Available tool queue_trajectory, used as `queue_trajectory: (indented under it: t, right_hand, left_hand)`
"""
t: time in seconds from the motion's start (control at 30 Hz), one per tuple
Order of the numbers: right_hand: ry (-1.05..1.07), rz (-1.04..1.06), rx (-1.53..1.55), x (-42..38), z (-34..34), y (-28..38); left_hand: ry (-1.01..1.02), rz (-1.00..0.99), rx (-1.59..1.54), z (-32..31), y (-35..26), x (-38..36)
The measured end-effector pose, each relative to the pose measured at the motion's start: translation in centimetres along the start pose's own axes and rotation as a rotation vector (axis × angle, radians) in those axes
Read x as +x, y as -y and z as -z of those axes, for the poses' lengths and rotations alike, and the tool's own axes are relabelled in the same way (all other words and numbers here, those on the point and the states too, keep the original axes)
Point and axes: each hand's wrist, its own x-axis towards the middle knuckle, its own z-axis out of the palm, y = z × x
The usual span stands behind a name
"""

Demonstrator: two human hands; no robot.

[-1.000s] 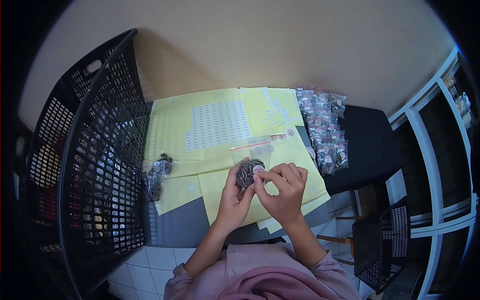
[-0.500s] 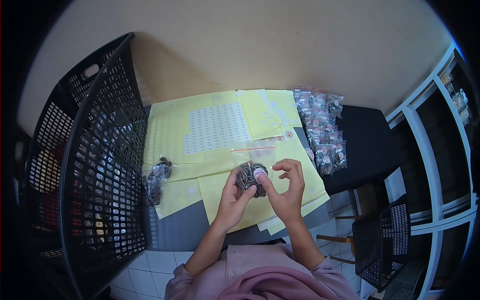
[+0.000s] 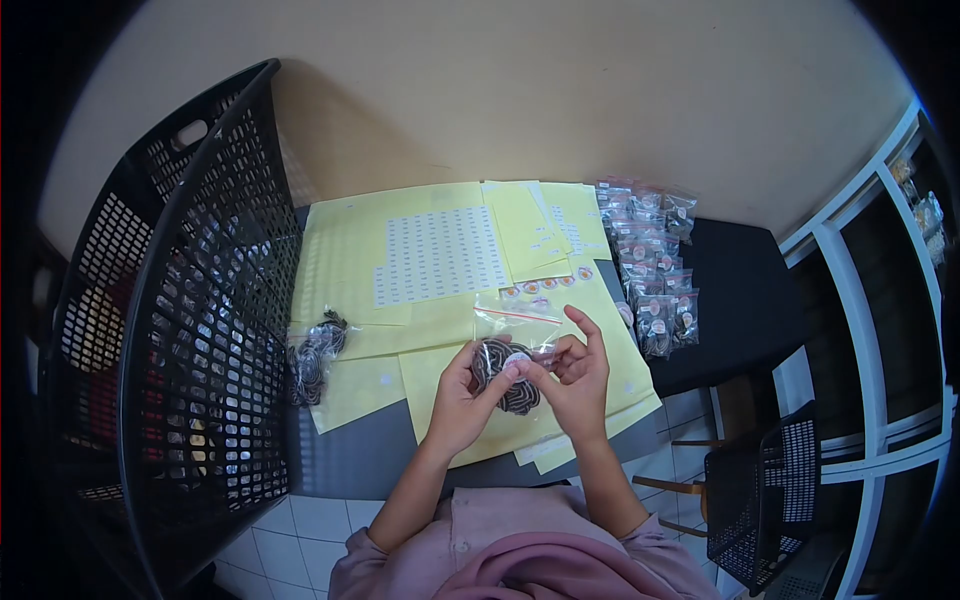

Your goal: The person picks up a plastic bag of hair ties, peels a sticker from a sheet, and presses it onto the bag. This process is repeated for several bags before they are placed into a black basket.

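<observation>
Between my hands is a clear zip bag (image 3: 518, 318) with a red closure line, holding coiled dark cord with pale stripes. My left hand (image 3: 458, 408) is closed on the bag's left side, its thumb over the front. My right hand (image 3: 580, 395) grips the right side; its thumb presses at a round pale sticker on the bag's front, while the index finger points up. Both thumbs meet over that sticker and partly cover it. Just beyond the bag lies a row of round orange-and-white stickers (image 3: 548, 284) on yellow paper.
Yellow sheets (image 3: 335, 240) and a white label sheet (image 3: 440, 255) cover much of the grey table. Bagged cords (image 3: 318, 358) lie at left, beside a tall black basket (image 3: 215, 330). Several filled, stickered bags (image 3: 650, 270) are laid out at right. A black crate (image 3: 765, 490) stands lower right.
The bag has turned so its coiled cord faces me more squarely. My right thumb has moved in beside the left thumb on the sticker, and the right index finger has straightened upward.
</observation>
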Motion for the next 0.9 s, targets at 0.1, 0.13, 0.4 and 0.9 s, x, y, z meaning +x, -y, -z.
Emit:
queue_trajectory:
  t: [0.1, 0.13, 0.4, 0.9]
  right_hand:
    - [0.028, -0.081, 0.072, 0.4, 0.3, 0.5]
    - [0.031, -0.083, 0.072, 0.5, 0.4, 0.5]
    - [0.114, -0.082, -0.014, 1.6, 0.7, 0.6]
    - [0.55, 0.167, -0.585, 11.1, -5.5, -4.7]
  left_hand:
    - [0.01, 0.028, -0.047, 0.4, 0.3, 0.1]
    - [0.023, 0.033, -0.065, 0.5, 0.4, 0.2]
    - [-0.01, 0.035, -0.117, 0.8, 0.4, 0.8]
    - [-0.348, -0.088, -0.517, 17.2, -0.2, 4.4]
